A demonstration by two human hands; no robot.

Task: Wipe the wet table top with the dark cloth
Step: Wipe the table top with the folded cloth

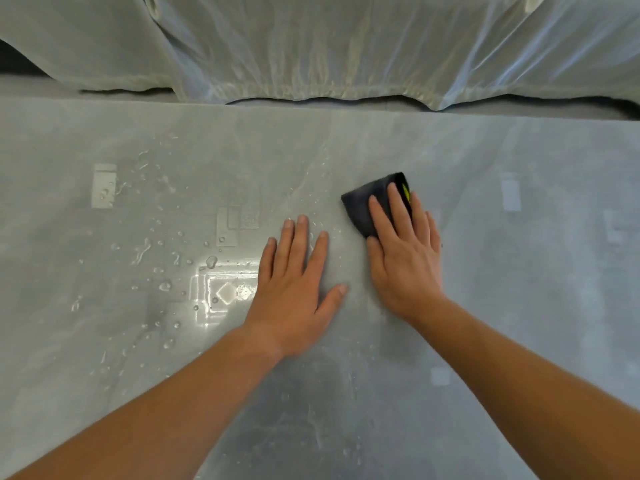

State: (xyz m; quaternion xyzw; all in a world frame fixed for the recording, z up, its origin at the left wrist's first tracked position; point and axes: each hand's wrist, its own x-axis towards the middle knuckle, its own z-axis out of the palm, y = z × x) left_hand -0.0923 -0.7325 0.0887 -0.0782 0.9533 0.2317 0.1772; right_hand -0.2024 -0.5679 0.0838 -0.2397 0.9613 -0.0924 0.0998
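right grip [403, 258] flat atop dark cloth [367, 206]

Table top [519, 271]: grey, glossy.
Water drops [162, 258]: scattered across its left half.
Dark cloth [372, 202]: flat mid-table under my right hand [405, 261].
My left hand [294, 282]: palm down beside it.

We see the right hand [405, 258] pressed flat on the dark cloth [367, 206], fingers spread over it. The left hand [294, 282] lies palm-down on the grey table top [519, 271], just beside water droplets [166, 258] scattered further left.
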